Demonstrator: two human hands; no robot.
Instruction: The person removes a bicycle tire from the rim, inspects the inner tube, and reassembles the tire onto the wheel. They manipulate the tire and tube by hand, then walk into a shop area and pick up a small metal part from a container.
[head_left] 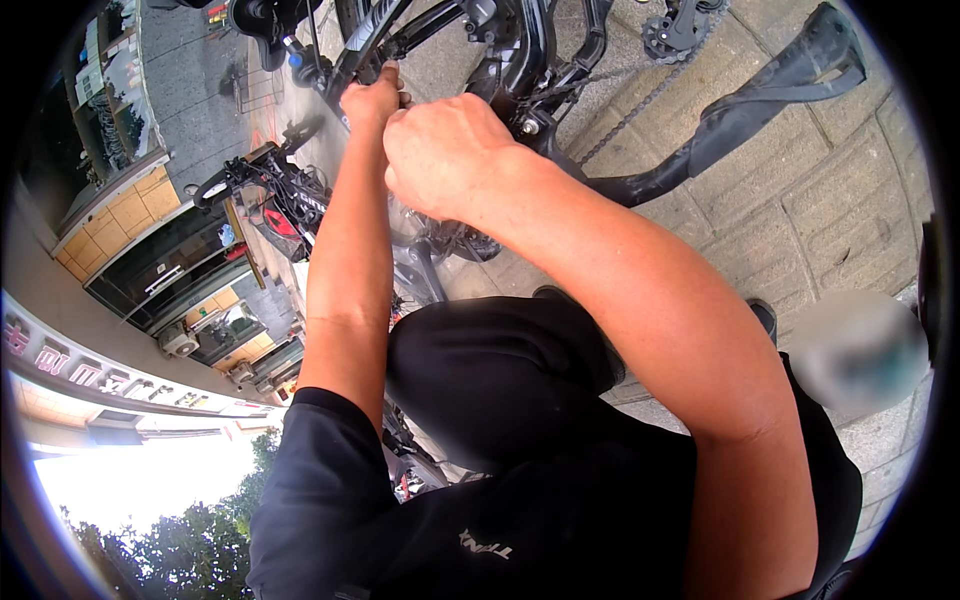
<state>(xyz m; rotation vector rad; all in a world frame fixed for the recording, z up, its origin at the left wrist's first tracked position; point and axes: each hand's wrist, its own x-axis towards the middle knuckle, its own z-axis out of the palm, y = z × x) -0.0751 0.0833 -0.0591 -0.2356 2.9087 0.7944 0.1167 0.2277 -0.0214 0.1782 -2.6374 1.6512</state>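
A black bicycle frame (525,60) fills the top of the picture, close to both my hands. My left hand (372,102) reaches in against its dark parts with the fingers curled and the thumb up; what they grip is hidden. Just in front and to the right, my right hand (440,155) is closed in a fist, its back toward me, covering anything inside it. A rear derailleur (672,38) hangs at the upper right, and from it a chain (632,115) runs down slackly. Below that stretches a long, curved black mudguard (740,120), scuffed and dusty.
Stone paving (800,190) spreads under the bicycle. Several parked bicycles (270,195) stand at the left before shopfronts (150,265). My bent knee (480,360) in black trousers is below my hands. A blurred patch (860,350) at the right edge cannot be made out.
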